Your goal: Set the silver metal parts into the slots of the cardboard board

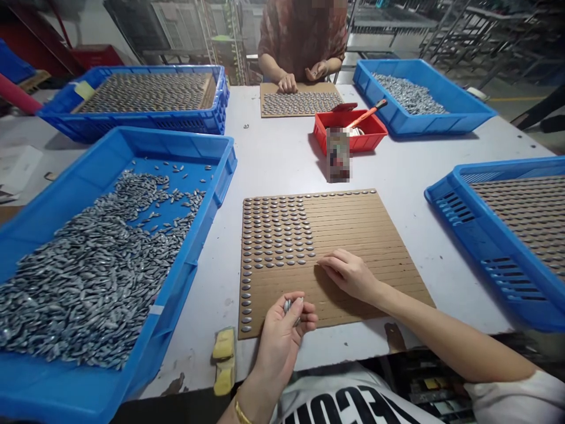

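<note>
A ridged cardboard sheet (pixel 353 235) lies before me. Small silver spindle-shaped metal pieces (pixel 273 229) sit in rows over its left part, along the top edge and down the left edge. My left hand (pixel 286 324), palm up over the sheet's front edge, is closed around several of these pieces, which show between thumb and fingers. My right hand (pixel 348 274) rests on the cardboard at the right end of the lowest long row. Its fingertips are pressed together; whatever is between them is hidden.
A blue tray (pixel 194 259) heaped with loose pieces stands at left. Blue crates (pixel 459 218) with filled sheets are at right and back left. A red box (pixel 375 141) stands beyond my sheet. Across the table a co-worker (pixel 304 41) handles another sheet. Yellow blocks (pixel 224 359) lie near me.
</note>
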Tool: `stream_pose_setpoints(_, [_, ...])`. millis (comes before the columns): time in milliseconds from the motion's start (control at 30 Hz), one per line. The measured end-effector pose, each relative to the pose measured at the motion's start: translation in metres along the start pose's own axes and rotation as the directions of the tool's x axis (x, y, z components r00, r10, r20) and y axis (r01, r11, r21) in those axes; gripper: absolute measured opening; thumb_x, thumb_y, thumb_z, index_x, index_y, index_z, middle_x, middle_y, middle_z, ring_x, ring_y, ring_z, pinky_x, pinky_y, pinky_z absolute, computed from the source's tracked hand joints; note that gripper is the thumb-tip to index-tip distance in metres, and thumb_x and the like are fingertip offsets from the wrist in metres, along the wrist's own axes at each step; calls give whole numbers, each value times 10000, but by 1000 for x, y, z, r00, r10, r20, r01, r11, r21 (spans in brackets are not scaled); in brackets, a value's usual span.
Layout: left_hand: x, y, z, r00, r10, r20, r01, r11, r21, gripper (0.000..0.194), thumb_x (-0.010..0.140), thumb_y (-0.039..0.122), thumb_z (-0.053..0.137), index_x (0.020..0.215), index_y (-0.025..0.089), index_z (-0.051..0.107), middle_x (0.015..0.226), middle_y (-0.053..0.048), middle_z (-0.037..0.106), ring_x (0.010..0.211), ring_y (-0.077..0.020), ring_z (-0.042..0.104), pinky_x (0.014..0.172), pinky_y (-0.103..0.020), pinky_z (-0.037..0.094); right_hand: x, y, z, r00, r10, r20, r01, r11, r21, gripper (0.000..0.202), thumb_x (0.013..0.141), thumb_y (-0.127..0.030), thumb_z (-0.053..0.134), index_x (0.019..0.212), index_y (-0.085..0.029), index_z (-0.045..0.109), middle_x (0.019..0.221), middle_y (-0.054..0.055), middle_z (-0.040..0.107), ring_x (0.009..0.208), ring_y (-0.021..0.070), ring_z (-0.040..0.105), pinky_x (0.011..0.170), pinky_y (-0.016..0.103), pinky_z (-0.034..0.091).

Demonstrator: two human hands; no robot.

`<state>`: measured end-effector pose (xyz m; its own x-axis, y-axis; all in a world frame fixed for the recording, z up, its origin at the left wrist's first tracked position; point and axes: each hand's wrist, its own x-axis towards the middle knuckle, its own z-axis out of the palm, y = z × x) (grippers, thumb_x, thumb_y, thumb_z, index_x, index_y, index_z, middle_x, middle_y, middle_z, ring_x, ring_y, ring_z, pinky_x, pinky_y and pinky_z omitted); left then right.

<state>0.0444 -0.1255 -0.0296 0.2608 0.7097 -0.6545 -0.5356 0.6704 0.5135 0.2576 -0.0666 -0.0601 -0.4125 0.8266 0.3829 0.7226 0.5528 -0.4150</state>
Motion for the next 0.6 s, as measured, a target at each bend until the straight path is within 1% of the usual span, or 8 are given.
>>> stream_pose_setpoints(133, [0, -1, 0, 1000, -13, -13, 13, 1000, 9, 254, 726, 293, 754, 882, 122, 650, 640, -5, 585, 524, -63, 508, 490, -175, 390, 1, 1, -1, 1000, 13, -5, -13, 999, 32, 184, 943, -152, 445, 976, -212, 616, 801, 45, 634, 762, 161, 563, 687, 289, 476])
stream_pose_setpoints(233, [0, -2, 1, 999, -13, -36, 13, 1000, 2, 267, 703, 287, 771, 875, 101, 689, 628, 12, 539, 528, -45, 461, 487, -168, 374, 2, 2, -1, 999, 34, -10, -33, 998, 53, 180, 944, -164, 451, 980, -214, 620, 843, 51, 651, 776, 160, 578, 700, 290, 487])
stream_pose_setpoints(400, [1, -3, 1, 1000, -3, 12, 3, 1000, -4, 314, 694, 289, 772, 946, 117, 696, 745, -43, 625, 616, -85, 527, 531, -199, 413, 8, 1, 0, 1000, 21, 10, -21, 999, 28, 200, 951, -176, 435, 965, -212, 632, 855, 59, 659, 782, 165, 581, 699, 294, 490])
stream_pose_setpoints(600, [1, -7, -1, 998, 36, 51, -36, 999, 0, 224, 717, 236, 750, 896, 144, 650, 782, -47, 647, 638, -94, 547, 569, -213, 427, 11, 1, 3, 994, -20, 108, 25, 999, -45, 216, 956, -184, 427, 1002, -200, 637, 887, 65, 666, 809, 164, 574, 719, 286, 477])
